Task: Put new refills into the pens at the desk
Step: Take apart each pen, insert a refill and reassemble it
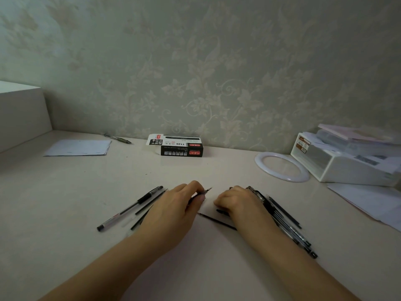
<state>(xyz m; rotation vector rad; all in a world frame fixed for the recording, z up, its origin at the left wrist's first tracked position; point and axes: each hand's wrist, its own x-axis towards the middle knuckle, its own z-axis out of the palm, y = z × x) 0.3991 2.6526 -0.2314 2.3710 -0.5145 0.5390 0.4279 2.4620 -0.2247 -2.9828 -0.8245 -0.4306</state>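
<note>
My left hand [181, 205] grips a pen [205, 191] whose metal tip points up and to the right past my fingers. My right hand [236, 199] lies on the desk with its fingers curled down; whether it holds anything is hidden. A thin black refill [217, 221] lies on the desk between my wrists. Left of my left hand lies a capped clear pen [130, 208] with loose black refills [149, 203] beside it. Several dark pens [286, 222] are heaped along the right side of my right forearm.
A black and white refill box [181, 146] lies open at the wall. Another pen [118, 138] and a sheet of paper [79, 147] lie at the back left. A white ring [282, 166], a white organiser [347, 161] and papers [368, 203] fill the right side.
</note>
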